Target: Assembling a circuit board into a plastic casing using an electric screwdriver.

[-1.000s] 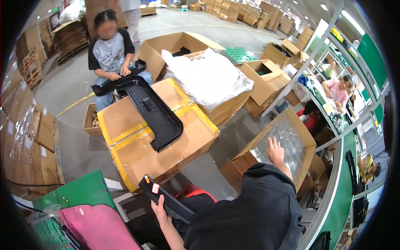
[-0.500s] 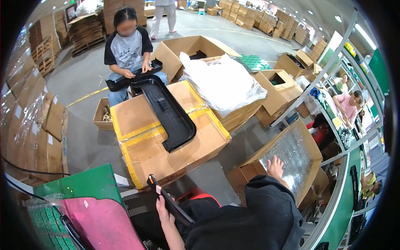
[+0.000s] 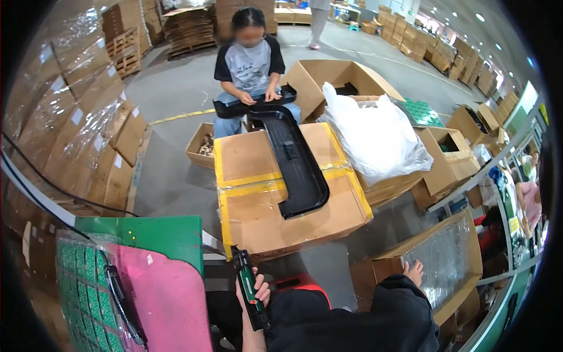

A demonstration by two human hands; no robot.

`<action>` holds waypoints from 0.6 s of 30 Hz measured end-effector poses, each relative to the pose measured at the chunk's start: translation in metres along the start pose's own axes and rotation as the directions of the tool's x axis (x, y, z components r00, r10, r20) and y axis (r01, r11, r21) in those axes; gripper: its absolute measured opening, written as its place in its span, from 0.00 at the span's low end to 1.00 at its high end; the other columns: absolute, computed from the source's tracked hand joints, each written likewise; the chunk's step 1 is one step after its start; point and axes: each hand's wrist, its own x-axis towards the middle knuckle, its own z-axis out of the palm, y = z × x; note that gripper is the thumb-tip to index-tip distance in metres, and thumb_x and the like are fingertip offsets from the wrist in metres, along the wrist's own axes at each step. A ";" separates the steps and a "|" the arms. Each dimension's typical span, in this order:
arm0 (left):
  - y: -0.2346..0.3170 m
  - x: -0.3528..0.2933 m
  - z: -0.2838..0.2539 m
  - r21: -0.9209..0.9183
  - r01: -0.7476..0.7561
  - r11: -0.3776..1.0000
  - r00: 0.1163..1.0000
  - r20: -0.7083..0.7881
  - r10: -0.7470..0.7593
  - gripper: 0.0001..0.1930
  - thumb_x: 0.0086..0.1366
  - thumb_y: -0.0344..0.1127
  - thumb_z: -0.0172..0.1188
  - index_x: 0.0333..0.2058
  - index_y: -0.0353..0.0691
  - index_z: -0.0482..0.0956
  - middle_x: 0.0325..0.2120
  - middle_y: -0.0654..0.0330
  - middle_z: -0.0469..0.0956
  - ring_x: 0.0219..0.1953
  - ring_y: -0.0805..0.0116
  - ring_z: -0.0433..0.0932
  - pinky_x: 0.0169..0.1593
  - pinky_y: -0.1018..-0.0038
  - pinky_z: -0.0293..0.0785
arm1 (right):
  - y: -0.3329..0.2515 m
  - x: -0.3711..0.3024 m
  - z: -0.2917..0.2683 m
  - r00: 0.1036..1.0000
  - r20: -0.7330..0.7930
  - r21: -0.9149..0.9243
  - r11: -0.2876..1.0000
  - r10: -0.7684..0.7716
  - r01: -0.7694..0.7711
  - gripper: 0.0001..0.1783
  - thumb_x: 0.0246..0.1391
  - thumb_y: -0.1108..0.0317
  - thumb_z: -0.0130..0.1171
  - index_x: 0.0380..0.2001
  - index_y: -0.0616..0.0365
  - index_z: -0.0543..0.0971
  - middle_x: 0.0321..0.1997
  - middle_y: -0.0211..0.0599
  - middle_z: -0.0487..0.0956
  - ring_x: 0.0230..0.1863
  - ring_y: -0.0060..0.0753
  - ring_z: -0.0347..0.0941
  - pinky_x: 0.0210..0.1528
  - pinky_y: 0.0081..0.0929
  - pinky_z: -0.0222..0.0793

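Observation:
My left hand (image 3: 263, 290) is closed around a long, narrow black plastic housing (image 3: 258, 320). A green circuit board (image 3: 248, 280) shows along the face of that housing. On the right, my right hand (image 3: 414, 272) rests at the near edge of a carton (image 3: 384, 271) filled with clear plastic packaging (image 3: 441, 264). Its fingers are apart and nothing shows in them. Ahead of me, a large black curved plastic tray-like part (image 3: 293, 158) lies on a taped cardboard box (image 3: 249, 208).
A seated co-worker (image 3: 249, 64) handles another black part (image 3: 234, 110) behind the box. A pink mat (image 3: 161, 293), green circuit board panels (image 3: 88, 293) and a black corded tool (image 3: 120, 299) lie at left. A white plastic bag (image 3: 378, 141) sits on boxes at right.
My view has swung left. The housing in my left hand has turned, so its circuit board now faces me. My right hand has drawn back to the carton's near edge.

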 end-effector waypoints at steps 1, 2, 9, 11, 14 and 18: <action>0.000 0.002 -0.001 0.017 0.013 1.000 1.000 -0.016 -0.013 0.29 0.72 0.55 0.37 0.55 0.35 0.67 0.23 0.57 0.63 0.18 0.68 0.63 0.23 0.72 0.63 | 0.009 0.008 0.012 0.999 -0.018 0.001 1.000 0.030 -0.030 0.39 0.59 0.39 0.47 0.65 0.49 0.54 0.73 0.34 0.49 0.67 0.62 0.53 0.63 0.58 0.57; -0.001 0.001 0.000 0.012 0.016 1.000 1.000 0.025 -0.016 0.30 0.71 0.55 0.38 0.55 0.32 0.67 0.24 0.58 0.62 0.19 0.68 0.63 0.24 0.72 0.62 | 0.017 0.026 0.029 0.992 0.027 0.059 0.991 0.120 -0.122 0.49 0.52 0.30 0.50 0.67 0.49 0.50 0.74 0.34 0.45 0.70 0.65 0.47 0.61 0.67 0.54; -0.001 0.007 -0.002 0.017 0.005 1.000 1.000 -0.013 -0.004 0.30 0.71 0.55 0.38 0.54 0.32 0.67 0.23 0.59 0.62 0.19 0.69 0.62 0.23 0.73 0.62 | -0.036 0.048 -0.016 0.877 0.389 0.287 0.867 0.282 -0.407 0.64 0.39 0.19 0.51 0.69 0.51 0.46 0.74 0.46 0.41 0.71 0.67 0.42 0.63 0.70 0.47; -0.002 0.004 -0.001 0.038 0.000 0.999 1.000 -0.025 0.001 0.30 0.71 0.55 0.39 0.54 0.32 0.67 0.23 0.59 0.62 0.19 0.70 0.62 0.23 0.73 0.62 | -0.062 0.037 -0.024 0.865 0.406 0.291 0.856 0.295 -0.428 0.67 0.36 0.17 0.51 0.69 0.52 0.46 0.74 0.50 0.40 0.71 0.68 0.42 0.64 0.70 0.46; -0.006 0.010 0.004 0.031 0.032 0.999 0.999 0.004 -0.032 0.30 0.71 0.54 0.40 0.55 0.31 0.67 0.23 0.59 0.62 0.19 0.70 0.62 0.23 0.74 0.62 | -0.029 0.067 0.054 0.926 -0.006 0.213 0.906 0.377 -0.367 0.58 0.45 0.22 0.49 0.68 0.52 0.49 0.71 0.58 0.45 0.69 0.70 0.46 0.63 0.66 0.50; 0.005 0.000 -0.013 -0.044 0.047 0.998 0.991 0.128 -0.041 0.29 0.71 0.53 0.44 0.59 0.33 0.62 0.25 0.58 0.63 0.20 0.69 0.64 0.25 0.73 0.64 | -0.059 0.048 0.032 0.914 -0.137 0.138 0.921 0.382 -0.364 0.45 0.56 0.32 0.44 0.65 0.53 0.53 0.67 0.54 0.54 0.64 0.71 0.55 0.61 0.60 0.57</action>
